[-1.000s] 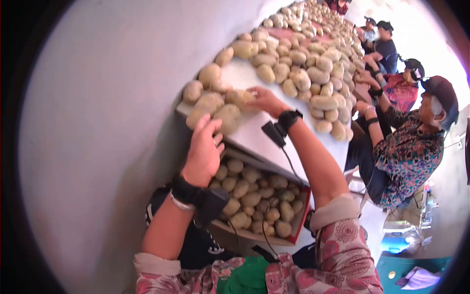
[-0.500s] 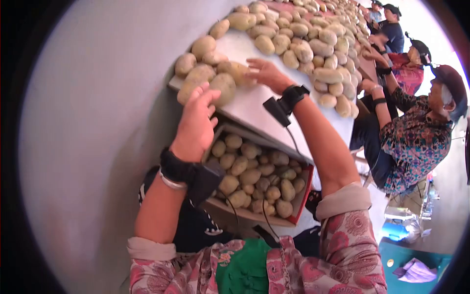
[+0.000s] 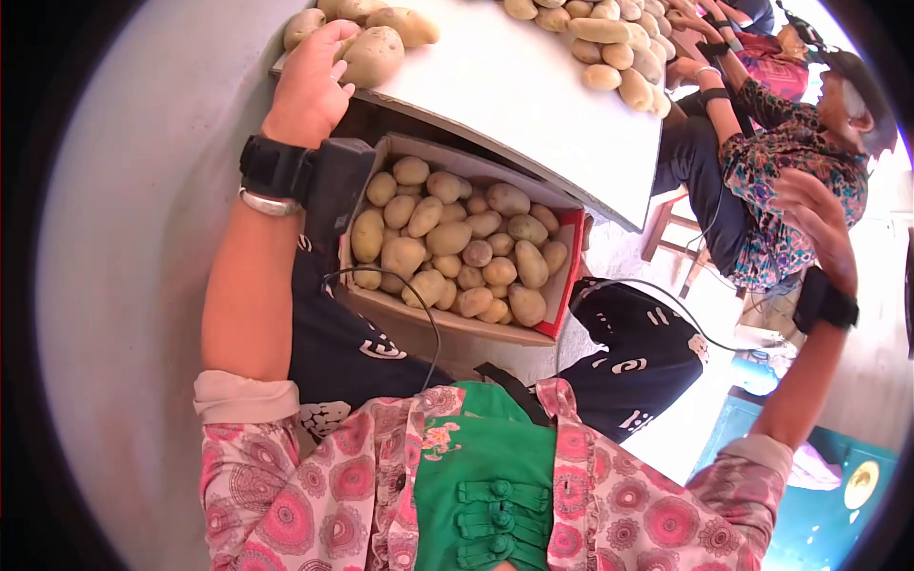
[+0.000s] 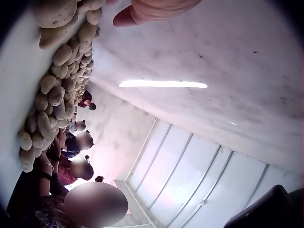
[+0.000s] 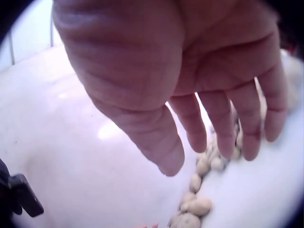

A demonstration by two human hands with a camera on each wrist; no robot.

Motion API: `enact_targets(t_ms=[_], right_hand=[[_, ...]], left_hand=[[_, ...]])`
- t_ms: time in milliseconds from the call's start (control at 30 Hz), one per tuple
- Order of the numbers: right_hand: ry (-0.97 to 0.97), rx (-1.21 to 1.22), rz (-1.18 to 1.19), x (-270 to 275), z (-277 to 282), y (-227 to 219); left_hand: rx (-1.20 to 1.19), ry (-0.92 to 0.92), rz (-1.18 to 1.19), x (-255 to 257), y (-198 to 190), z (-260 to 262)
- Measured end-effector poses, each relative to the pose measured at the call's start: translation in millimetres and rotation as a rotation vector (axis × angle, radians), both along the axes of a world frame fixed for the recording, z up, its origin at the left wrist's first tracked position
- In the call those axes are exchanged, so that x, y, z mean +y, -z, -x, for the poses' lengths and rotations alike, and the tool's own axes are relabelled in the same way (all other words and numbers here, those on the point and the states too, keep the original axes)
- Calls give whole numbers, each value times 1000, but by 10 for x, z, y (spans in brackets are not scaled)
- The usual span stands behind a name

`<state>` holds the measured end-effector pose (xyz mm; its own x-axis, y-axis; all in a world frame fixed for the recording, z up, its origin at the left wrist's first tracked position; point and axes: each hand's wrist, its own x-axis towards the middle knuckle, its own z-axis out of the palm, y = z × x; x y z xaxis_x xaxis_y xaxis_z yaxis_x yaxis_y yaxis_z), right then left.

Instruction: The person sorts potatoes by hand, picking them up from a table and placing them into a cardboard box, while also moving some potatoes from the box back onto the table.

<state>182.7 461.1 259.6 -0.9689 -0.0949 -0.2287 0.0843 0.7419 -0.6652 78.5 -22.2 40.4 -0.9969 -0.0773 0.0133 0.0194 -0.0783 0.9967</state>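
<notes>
My left hand (image 3: 309,90) lies beside a large potato (image 3: 373,57) on the table's near left corner; its fingers are loosely bent and reach the potato's edge, and whether they touch it is unclear. More potatoes sit around that one. In the left wrist view only part of the hand (image 4: 156,9) shows, beside the potatoes (image 4: 54,12). My right hand (image 3: 814,214) is raised in the air at the far right, away from the table, holding nothing. The right wrist view shows this hand (image 5: 175,71) with spread fingers, potatoes (image 5: 197,206) beyond it.
An open cardboard box (image 3: 569,276) full of potatoes stands below the table edge (image 3: 495,138). A potato pile (image 3: 624,57) covers the table's far part. A seated person (image 3: 800,162) in a flowered shirt is at the right, others behind. A cable (image 3: 666,295) crosses my lap.
My right hand has left the potatoes and swung out to the far right. The left hand stays by the potatoes. The head view has shifted downward, showing more of the box and lap.
</notes>
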Motion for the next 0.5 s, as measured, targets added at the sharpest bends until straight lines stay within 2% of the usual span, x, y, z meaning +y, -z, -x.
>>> enact_targets(t_ms=[67, 100, 133, 167, 200, 233, 267, 300, 333, 367, 400, 467, 500], right_hand=[[48, 39, -49, 98, -234, -85], [33, 4, -21, 123, -325, 0], [22, -31, 4, 104, -403, 121], [7, -102, 53, -12, -425, 357], [-18, -170, 102, -183, -383, 714], [-125, -263, 131, -316, -301, 1155], [-52, -344, 361, -433, -332, 1743], [-107, -488, 547, -463, -267, 2375], [-90, -297, 350, -601, -336, 2921], [-234, -74, -89, -640, -309, 3494], [-274, -65, -225, -840, -307, 3645], [-348, 143, -381, -1051, -455, 3970], [-358, 162, -379, -1079, -483, 4121]], left_hand=[[-154, -81, -18, 39, -93, 17], [-228, -171, -242, 59, -133, 70], [-221, -163, -242, 60, -131, 37], [-132, -123, -135, 30, -83, -12], [-37, -93, -27, 14, -51, -31], [-104, -199, -194, 18, -51, 23], [-80, -212, -193, 1, -57, 29], [-116, -257, -285, -10, -75, 30], [-140, -310, -386, -37, -92, 32], [-134, -347, -416, -81, -69, 43], [-129, -381, -437, -132, -65, 53], [-107, -408, -443, -203, -117, 58], [-83, -412, -428, -207, -181, 16]])
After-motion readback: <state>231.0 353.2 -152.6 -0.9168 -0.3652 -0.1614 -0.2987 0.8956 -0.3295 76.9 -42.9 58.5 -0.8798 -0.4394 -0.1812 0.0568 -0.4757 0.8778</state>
